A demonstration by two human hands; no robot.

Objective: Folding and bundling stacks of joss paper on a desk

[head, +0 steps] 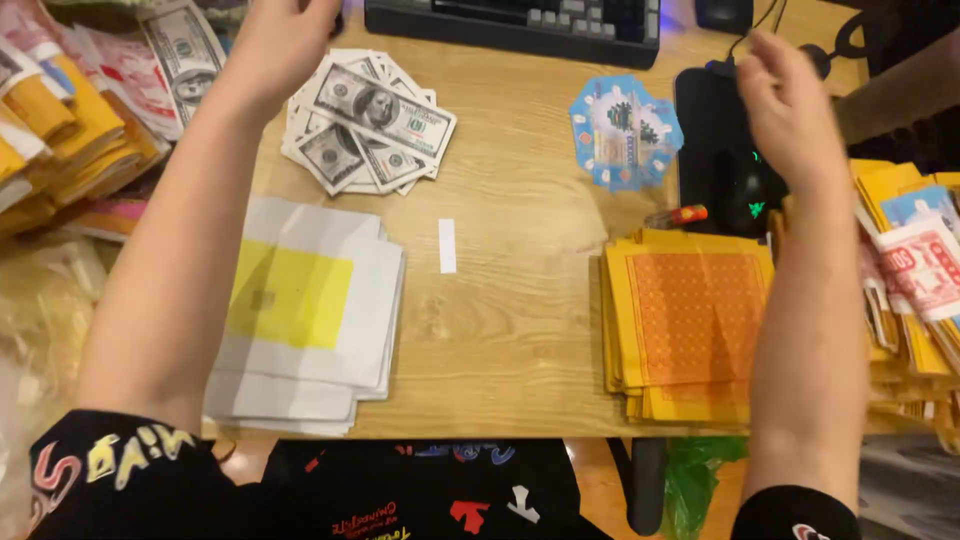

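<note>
Banknote-style paper sheets lie fanned on the wooden desk, just beside the left hand, whose fingers are cut off from view. The right hand hovers loosely open, empty. Thin, light, slippery paper; best pinched by an edge.

On the counter, the paper stack lies left, the square sheets right. The banknotes lie behind the paper stack, the keyboard farther back.
</note>
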